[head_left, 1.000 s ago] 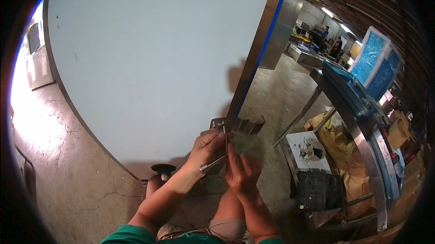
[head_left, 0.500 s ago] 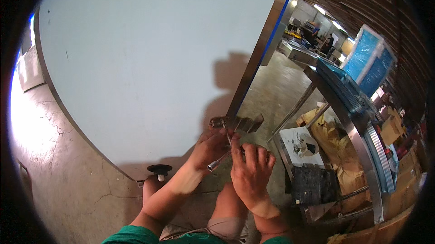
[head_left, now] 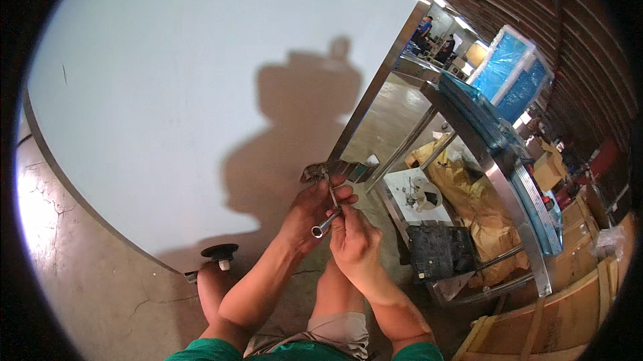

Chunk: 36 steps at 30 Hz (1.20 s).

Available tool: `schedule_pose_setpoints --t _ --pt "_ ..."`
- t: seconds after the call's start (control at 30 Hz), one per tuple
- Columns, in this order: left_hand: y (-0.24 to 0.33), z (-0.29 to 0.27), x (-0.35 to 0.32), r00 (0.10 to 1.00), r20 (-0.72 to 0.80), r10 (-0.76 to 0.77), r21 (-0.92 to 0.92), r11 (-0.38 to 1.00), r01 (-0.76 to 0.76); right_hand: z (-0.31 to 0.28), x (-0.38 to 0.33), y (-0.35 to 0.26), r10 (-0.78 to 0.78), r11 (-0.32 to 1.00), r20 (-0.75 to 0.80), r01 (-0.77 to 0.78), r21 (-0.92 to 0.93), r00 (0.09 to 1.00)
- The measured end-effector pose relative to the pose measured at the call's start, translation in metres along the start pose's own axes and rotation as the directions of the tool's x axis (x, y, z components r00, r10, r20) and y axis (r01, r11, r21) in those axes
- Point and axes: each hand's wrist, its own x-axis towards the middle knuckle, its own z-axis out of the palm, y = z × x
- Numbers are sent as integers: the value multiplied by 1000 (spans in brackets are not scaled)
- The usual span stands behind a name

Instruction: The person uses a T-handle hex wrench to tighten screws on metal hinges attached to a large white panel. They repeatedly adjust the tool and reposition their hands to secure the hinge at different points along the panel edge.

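Observation:
A shiny metal socket wrench (head_left: 323, 228) is between my two hands, one hollow socket end turned toward me. Its thin shank rises to a metal fitting (head_left: 312, 173) at the near corner of a large pale panel (head_left: 167, 93). My left hand (head_left: 307, 213) is closed around the shank just below that fitting, thumb and fingers curled. Against it, my right hand (head_left: 355, 235) pinches the wrench near its bend, fingers folded in. Whether the far end of the wrench sits on a fastener is hard to make out.
A black round foot (head_left: 220, 252) stands by the panel's lower edge, beside my leg. To the right is a metal-framed table (head_left: 495, 173) with blue-wrapped pieces, a black case (head_left: 442, 252) and brown wrapping (head_left: 492, 227) below. A wooden crate (head_left: 556, 321) lies at lower right. People work far off.
My view has shifted, and my shadow shows larger on the panel. My right hand has closed in against the left, its fingers folding around the wrench. The wrench's socket end has turned toward me.

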Motion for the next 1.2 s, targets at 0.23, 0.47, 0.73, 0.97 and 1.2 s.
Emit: schedule_pose_setpoints --t 0.23,0.47,0.73,0.97,1.2 --pt "4 -3 1 1000 21 -17 -22 1000 18 13 -9 -25 520 410 367 -602 686 771" --pt "12 7 1 993 -1 -119 -46 992 119 -15 -15 -39 492 568 273 -542 619 827" --pt "-7 13 7 986 -157 46 32 999 -42 -63 12 -6 -597 121 510 698 -706 620" --pt "0 18 3 983 -180 26 86 996 -10 -60 34 -23 -487 200 542 691 -694 685" --pt "5 23 3 982 -191 -5 152 988 35 -35 22 -22 45 975 284 20 -222 958"
